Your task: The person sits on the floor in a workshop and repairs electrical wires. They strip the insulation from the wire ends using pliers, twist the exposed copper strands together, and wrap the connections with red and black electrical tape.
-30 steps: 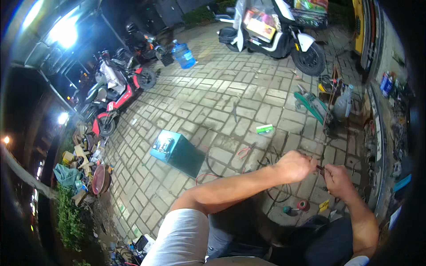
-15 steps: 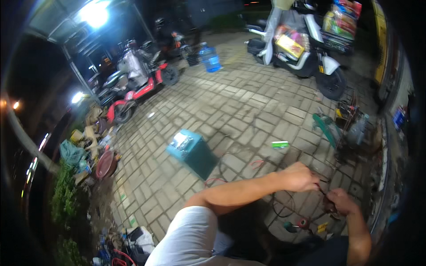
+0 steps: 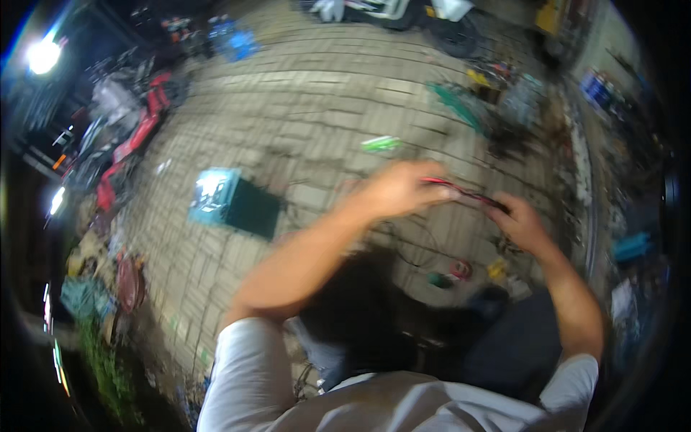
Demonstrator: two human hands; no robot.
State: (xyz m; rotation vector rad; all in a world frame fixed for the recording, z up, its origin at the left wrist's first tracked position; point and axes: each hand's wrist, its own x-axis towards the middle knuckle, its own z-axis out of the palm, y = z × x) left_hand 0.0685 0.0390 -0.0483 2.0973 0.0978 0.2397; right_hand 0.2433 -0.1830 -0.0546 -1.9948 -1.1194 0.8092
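The blurred view shows my left hand closed on a red-and-black cable. My right hand grips the cable's other part, to the right and slightly lower. Beyond my left forearm a teal metal box stands on the paving, with a shiny top. Beneath my hands lie a dark cable loop, a red tape roll and a small yellow item. A green-and-white packet lies farther forward.
Red scooter at left; white scooter and blue water jug at the back. Green tool and plastic bottle lie right, beside a cluttered wall ledge. Mixed clutter and plants line the left edge.
The head view has tilted downward, showing more lap and shirt. My hands appear higher in the picture and slightly farther left, with more red-and-black cable visible between them.
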